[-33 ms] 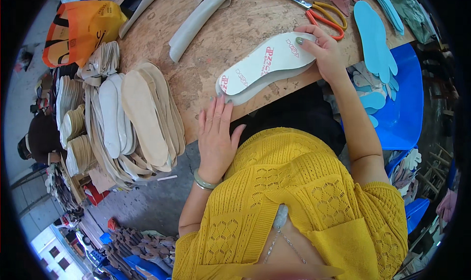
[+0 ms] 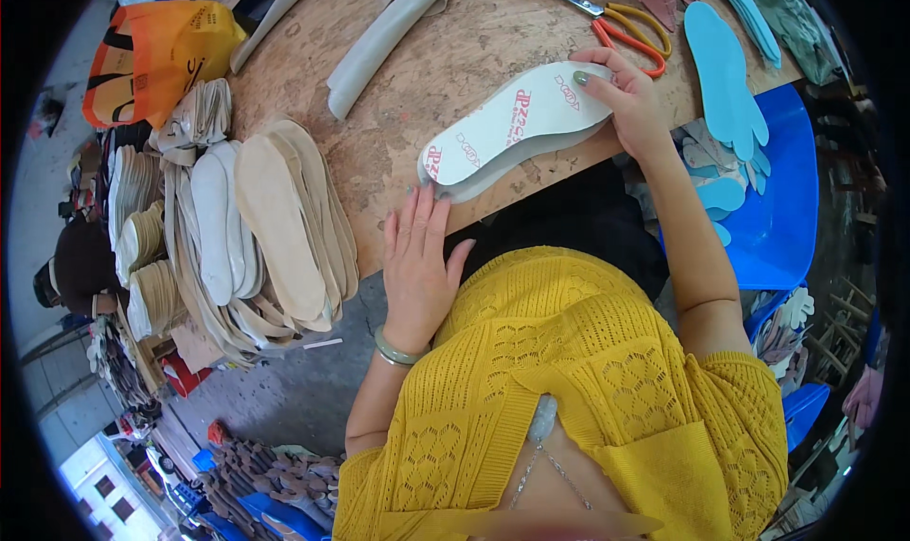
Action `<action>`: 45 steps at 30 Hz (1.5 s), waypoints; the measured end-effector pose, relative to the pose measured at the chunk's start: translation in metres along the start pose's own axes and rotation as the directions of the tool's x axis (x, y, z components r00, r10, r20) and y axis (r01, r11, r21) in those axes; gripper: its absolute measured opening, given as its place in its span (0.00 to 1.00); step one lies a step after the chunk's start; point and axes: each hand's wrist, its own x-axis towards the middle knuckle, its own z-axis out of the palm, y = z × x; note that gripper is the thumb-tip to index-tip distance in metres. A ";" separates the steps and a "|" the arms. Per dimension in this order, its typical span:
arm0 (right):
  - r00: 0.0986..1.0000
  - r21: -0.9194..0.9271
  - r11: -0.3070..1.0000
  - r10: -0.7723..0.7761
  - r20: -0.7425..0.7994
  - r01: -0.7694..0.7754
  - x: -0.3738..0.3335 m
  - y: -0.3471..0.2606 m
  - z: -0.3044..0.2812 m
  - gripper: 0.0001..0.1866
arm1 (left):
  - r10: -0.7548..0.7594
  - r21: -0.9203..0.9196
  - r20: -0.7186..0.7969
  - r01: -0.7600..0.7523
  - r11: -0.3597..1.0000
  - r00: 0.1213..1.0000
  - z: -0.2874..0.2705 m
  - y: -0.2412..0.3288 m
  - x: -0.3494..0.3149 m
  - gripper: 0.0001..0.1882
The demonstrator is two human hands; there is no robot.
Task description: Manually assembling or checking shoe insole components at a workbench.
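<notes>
A white insole with red print (image 2: 502, 128) lies over a pale grey sole-shaped piece (image 2: 531, 165) near the table's front edge. My right hand (image 2: 626, 100) grips the insole's right end, thumb on top and the other fingers at its far edge. Stretched out flat, my left hand (image 2: 417, 256) rests on the table edge, its fingertips touching the left end of the insole or the piece under it. Just beyond my right hand lie scissors (image 2: 637, 43) with orange and yellow handles.
Stacked beige insoles (image 2: 280, 219) and white ones (image 2: 223, 223) stand at the left, below an orange bag (image 2: 161, 62). Rolled grey sheet material (image 2: 379, 53) lies at the back. Light-blue insoles (image 2: 718, 76) overhang the right edge above a blue plastic chair or bin (image 2: 791, 190).
The white insole has shifted very slightly to the right under my right hand. My left hand stays where it was.
</notes>
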 end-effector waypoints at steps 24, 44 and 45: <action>0.997 -0.363 0.930 -0.073 -0.028 0.058 -0.002 0.005 0.002 0.13 | -0.001 -0.135 -0.222 -0.029 0.990 0.975 0.001 0.006 0.036 0.26; 0.942 -0.657 0.714 -0.335 -0.020 0.240 -0.008 -0.005 -0.005 0.30 | -0.055 -0.473 -0.074 0.013 0.881 0.996 0.024 0.027 0.106 0.27; 0.954 -0.661 0.718 -0.299 -0.011 0.217 -0.007 -0.006 -0.005 0.32 | -0.056 -0.468 -0.088 0.009 0.884 0.995 0.024 0.027 0.107 0.27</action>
